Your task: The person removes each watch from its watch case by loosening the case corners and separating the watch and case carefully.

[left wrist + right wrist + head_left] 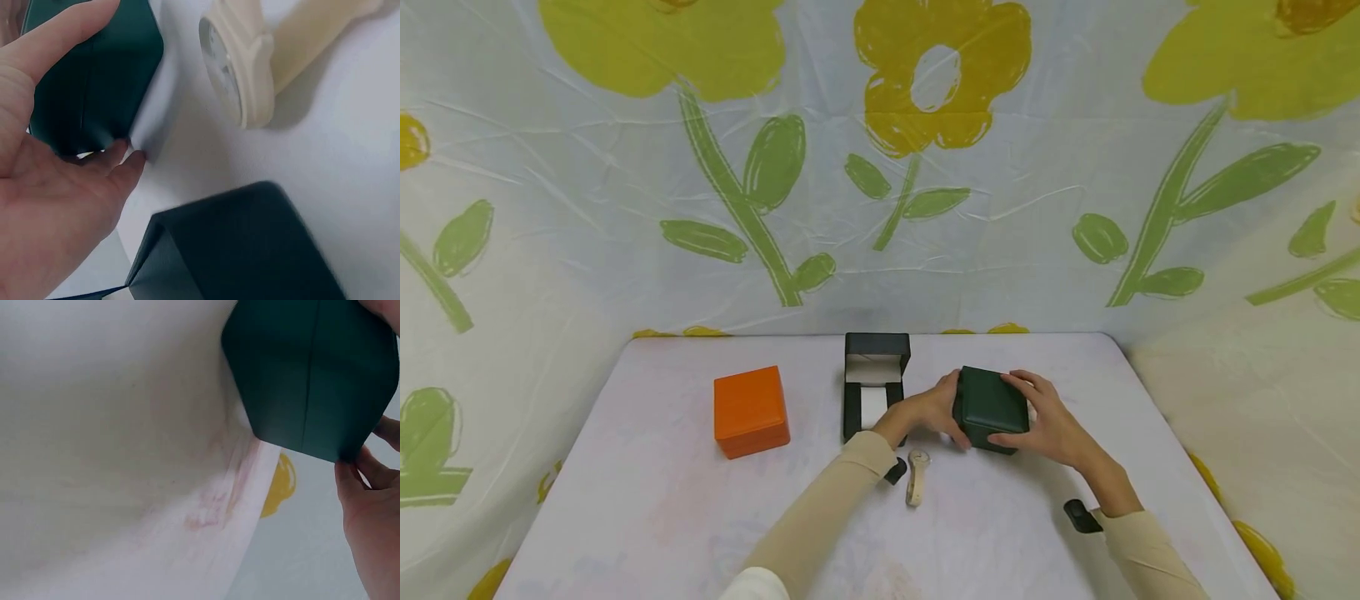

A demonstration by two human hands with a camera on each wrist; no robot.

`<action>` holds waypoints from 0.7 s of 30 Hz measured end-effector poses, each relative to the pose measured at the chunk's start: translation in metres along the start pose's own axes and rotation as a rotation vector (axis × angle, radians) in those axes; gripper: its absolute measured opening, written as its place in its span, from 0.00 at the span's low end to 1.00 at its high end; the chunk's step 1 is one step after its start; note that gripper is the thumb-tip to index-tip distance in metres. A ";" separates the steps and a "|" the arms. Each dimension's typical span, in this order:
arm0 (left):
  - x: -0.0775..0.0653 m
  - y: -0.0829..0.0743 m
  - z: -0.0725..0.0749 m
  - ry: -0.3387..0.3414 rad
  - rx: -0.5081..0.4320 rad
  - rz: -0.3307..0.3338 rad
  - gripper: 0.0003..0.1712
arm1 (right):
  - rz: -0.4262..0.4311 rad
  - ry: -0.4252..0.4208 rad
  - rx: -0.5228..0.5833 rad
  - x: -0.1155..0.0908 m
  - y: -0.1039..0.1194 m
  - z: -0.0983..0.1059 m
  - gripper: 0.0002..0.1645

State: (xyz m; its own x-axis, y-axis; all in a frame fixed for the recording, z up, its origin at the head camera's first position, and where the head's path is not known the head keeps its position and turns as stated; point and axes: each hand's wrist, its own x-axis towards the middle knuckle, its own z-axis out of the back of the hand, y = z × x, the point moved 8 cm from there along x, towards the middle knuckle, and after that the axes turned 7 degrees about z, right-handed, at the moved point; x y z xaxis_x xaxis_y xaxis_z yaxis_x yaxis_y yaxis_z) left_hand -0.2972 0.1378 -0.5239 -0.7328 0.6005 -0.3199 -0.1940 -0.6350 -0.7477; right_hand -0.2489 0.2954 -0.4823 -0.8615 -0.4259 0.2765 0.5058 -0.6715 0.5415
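Observation:
A closed dark green box (995, 400) sits on the right part of the table, between both hands. My left hand (934, 411) grips its left side, with the thumb along the near face in the left wrist view. From the other side, my right hand (1049, 423) holds the box, its fingers at the far edge and thumb near the front. The seam between lid and base shows as a line in the right wrist view. A cream wristwatch (916, 479) lies near the left forearm. Behind that arm stands an open black box (877, 344) with a white cushion (873, 407) inside.
An orange box (751, 408), closed, stands on the left of the white-covered table (670, 517). A flower-printed cloth (1000, 250) hangs behind the table and along both sides. Black bands (1081, 517) are on both wrists.

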 end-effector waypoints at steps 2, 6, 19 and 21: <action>0.001 -0.001 -0.001 -0.003 -0.005 -0.001 0.77 | 0.012 -0.012 0.006 -0.001 0.000 0.000 0.59; 0.001 -0.003 -0.001 -0.015 -0.005 0.019 0.77 | 0.033 -0.014 0.018 -0.002 0.000 -0.001 0.60; 0.001 -0.002 0.003 -0.058 0.038 0.043 0.73 | 0.126 -0.063 -0.138 -0.005 0.005 0.006 0.60; 0.002 -0.001 0.003 -0.060 0.038 0.052 0.73 | 0.135 -0.064 -0.145 -0.004 0.006 0.006 0.59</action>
State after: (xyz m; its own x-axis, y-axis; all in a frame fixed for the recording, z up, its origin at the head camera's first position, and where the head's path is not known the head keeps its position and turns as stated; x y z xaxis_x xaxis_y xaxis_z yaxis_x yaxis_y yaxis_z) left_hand -0.2999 0.1379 -0.5222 -0.7798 0.5372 -0.3215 -0.1785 -0.6829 -0.7083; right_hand -0.2429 0.2970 -0.4752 -0.7841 -0.4819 0.3911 0.6142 -0.6933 0.3770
